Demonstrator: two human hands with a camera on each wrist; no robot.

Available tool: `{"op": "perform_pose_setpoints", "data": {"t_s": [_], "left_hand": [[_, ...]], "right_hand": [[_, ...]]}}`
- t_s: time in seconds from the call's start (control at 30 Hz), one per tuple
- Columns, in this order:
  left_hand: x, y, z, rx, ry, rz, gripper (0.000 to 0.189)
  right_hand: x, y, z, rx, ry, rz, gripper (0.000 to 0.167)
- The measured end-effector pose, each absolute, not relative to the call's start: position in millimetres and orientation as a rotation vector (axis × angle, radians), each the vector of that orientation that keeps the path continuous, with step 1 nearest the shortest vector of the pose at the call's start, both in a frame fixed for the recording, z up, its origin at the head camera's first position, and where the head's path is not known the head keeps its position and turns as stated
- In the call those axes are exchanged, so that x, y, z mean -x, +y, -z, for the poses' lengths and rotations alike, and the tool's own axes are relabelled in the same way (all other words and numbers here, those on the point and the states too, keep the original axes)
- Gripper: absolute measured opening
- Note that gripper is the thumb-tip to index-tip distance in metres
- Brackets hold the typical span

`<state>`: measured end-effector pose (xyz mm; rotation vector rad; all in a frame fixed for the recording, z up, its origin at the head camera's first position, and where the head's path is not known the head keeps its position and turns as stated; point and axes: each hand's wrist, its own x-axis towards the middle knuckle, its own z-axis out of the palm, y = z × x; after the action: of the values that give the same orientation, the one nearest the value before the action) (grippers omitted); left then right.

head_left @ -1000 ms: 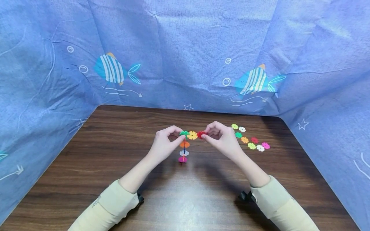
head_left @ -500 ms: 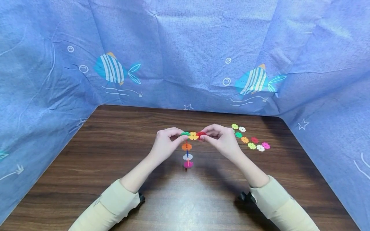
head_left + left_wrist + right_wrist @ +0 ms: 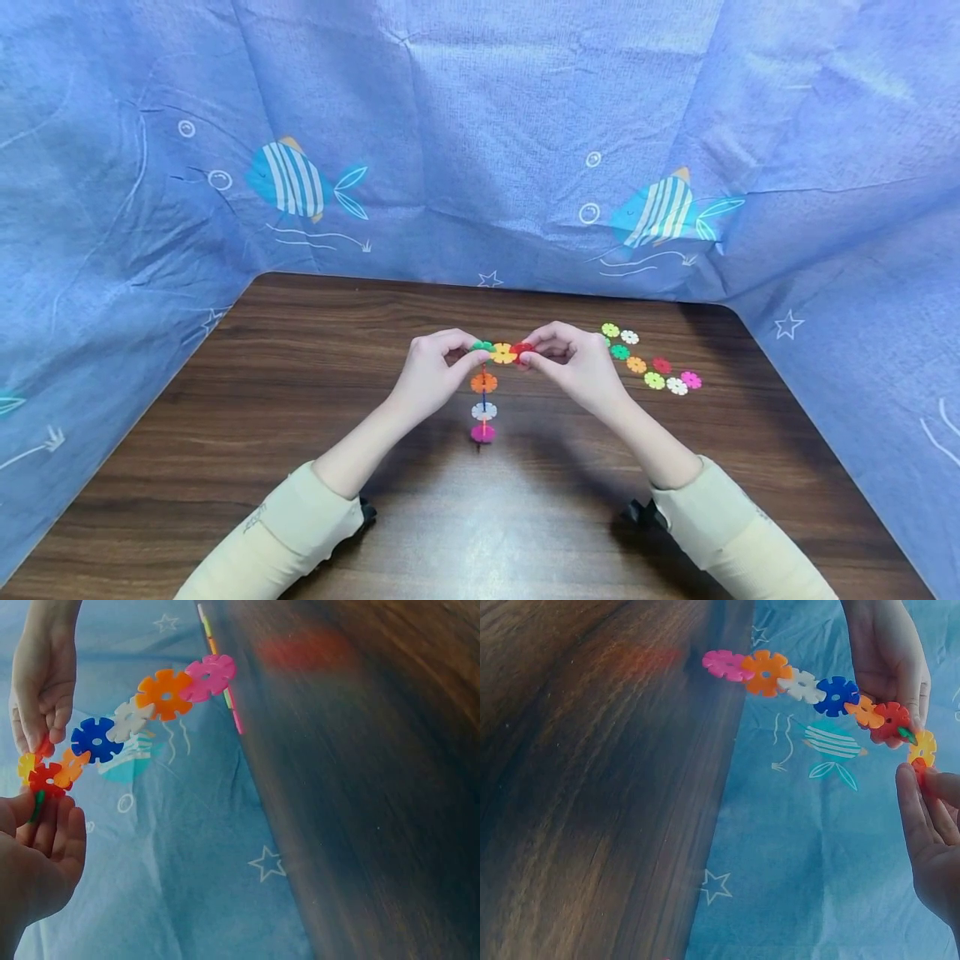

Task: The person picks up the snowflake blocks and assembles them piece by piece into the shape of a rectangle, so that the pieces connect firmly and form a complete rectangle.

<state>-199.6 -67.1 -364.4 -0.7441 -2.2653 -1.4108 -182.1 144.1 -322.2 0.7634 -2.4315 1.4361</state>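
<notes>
Flower-shaped notched plastic discs are joined into a chain. In the head view my left hand pinches a green disc at its upper left. My right hand pinches a red disc to the right, and a yellow disc spans the short gap between. A strand hangs down below the left fingertips. The wrist views show it running through another red disc, a small orange disc, a blue disc, a white disc and an orange disc to a pink disc.
Several loose discs in yellow-green, white, green, orange, red and pink lie on the brown wooden table, right of my right hand. A blue fish-print cloth hangs around the table's back and sides.
The hanging strand has swung and now shows a little lower, nearer the front. Both hands have shifted very slightly, keeping their pinch on the green and red discs.
</notes>
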Motion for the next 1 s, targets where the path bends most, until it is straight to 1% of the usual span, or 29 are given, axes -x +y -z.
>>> {"op": "perform_pose_setpoints", "data": {"t_s": [0.13,0.23,0.37,0.7,1.0], "left_hand": [[200,-68,364,0.728,-2.3,1.424,0.009],[200,-69,364,0.714,-2.314,1.424,0.009],[199,-73,363,0.691,-2.32,1.403,0.008],[199,-81,365,0.668,-2.321,1.458,0.008],[199,-83,363,0.638,-2.347,1.482,0.007]], "right_hand": [[181,147,319,-0.785,-2.456,-1.433,0.019],[190,157,326,-0.802,-2.465,-1.393,0.025],[205,175,339,-0.862,-2.473,-1.286,0.029],[215,222,334,-0.92,-2.556,-1.025,0.036],[230,269,339,-1.064,-2.482,-0.751,0.046]]}}
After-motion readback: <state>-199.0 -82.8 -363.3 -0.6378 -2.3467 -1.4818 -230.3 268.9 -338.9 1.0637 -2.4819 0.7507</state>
